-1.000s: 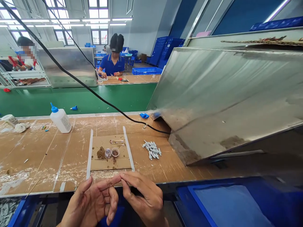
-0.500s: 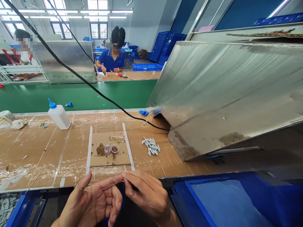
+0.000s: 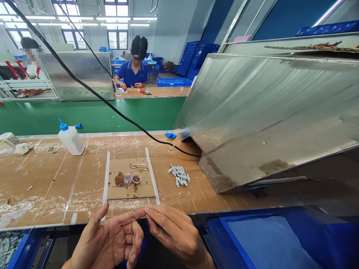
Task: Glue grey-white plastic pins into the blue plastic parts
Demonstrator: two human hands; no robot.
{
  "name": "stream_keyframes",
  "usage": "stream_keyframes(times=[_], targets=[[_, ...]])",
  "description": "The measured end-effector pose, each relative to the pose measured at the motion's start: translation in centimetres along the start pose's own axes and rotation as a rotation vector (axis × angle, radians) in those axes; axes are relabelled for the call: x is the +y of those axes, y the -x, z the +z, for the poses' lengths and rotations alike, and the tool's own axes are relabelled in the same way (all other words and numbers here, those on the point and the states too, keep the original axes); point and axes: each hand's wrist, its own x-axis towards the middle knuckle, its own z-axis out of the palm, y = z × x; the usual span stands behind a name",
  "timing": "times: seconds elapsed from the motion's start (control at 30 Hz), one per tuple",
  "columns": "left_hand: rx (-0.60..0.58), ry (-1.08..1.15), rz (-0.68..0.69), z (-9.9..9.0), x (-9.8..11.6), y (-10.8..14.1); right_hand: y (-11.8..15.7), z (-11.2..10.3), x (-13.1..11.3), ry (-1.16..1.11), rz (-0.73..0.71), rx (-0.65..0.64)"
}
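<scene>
My left hand (image 3: 112,239) is palm up with its thumb and index finger stretched out and the other fingers loosely curled; nothing lies in the palm. My right hand (image 3: 176,231) is closed, its thumb and fingers pinching the tip of my left index finger. Whether anything tiny sits in that pinch is hidden. Beyond them on the bench, a stained cardboard sheet (image 3: 117,192) carries two small round cups, a clear-looking one (image 3: 128,179) and one with brown liquid (image 3: 136,179). Several cotton swabs (image 3: 138,166) lie behind the cups. To the right is a pile of small grey parts (image 3: 179,175).
A white bottle with a blue nozzle (image 3: 71,141) stands at the left. A large metal panel (image 3: 269,116) rises at the right, and a black cable (image 3: 123,114) crosses above the bench. Blue bins (image 3: 235,239) sit below the front edge. Co-workers (image 3: 131,73) sit opposite.
The view has tilted up slightly, so the bench appears a little lower. My hands keep the same pose, fingertips still together.
</scene>
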Motion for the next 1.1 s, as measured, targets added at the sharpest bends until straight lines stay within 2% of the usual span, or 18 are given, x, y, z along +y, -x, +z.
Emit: stream_keyframes(times=[0.17, 0.33, 0.43, 0.5, 0.57, 0.67, 0.73, 0.8, 0.87, 0.93, 1.0, 1.1], targets=[[0.055, -0.039, 0.025, -0.9, -0.3, -0.3, 0.4, 0.7, 0.2, 0.033, 0.005, 0.020], [0.118, -0.235, 0.057, -2.0, -0.7, -0.5, 0.7, 1.7, 0.5, 0.029, 0.037, 0.060], [0.205, -0.364, 0.076, -2.3, -0.5, -0.3, 1.2, 1.8, 0.9, 0.005, 0.072, 0.093], [0.329, -0.549, 0.180, -2.9, 0.6, 0.0, 2.1, 1.5, 1.6, 0.020, 0.096, 0.136], [0.523, -0.810, 0.356, -4.3, 2.9, 0.4, 3.5, 0.9, 2.7, 0.090, 0.133, 0.182], [0.898, -1.097, 0.670, -7.8, 9.0, 1.4, 6.1, 0.2, 4.8, 0.214, 0.252, 0.239], [1.062, -1.081, 0.832, -10.4, 13.9, 2.2, 7.8, 0.0, 6.3, 0.234, 0.389, 0.261], [1.177, -1.061, 0.933, -12.5, 18.5, 2.8, 9.2, 0.1, 7.4, 0.186, 0.562, 0.293], [1.212, -1.087, 0.994, -13.8, 22.2, 3.0, 10.2, 0.5, 8.1, 0.109, 0.730, 0.333], [1.152, -1.164, 0.979, -14.3, 24.6, 3.0, 10.9, 1.0, 8.5, 0.068, 0.839, 0.374], [1.045, -1.260, 0.894, -14.4, 26.1, 2.7, 11.2, 1.3, 8.8, 0.077, 0.883, 0.387], [0.932, -1.342, 0.731, -14.6, 27.1, 2.2, 11.4, 1.4, 9.0, 0.119, 0.902, 0.378]])
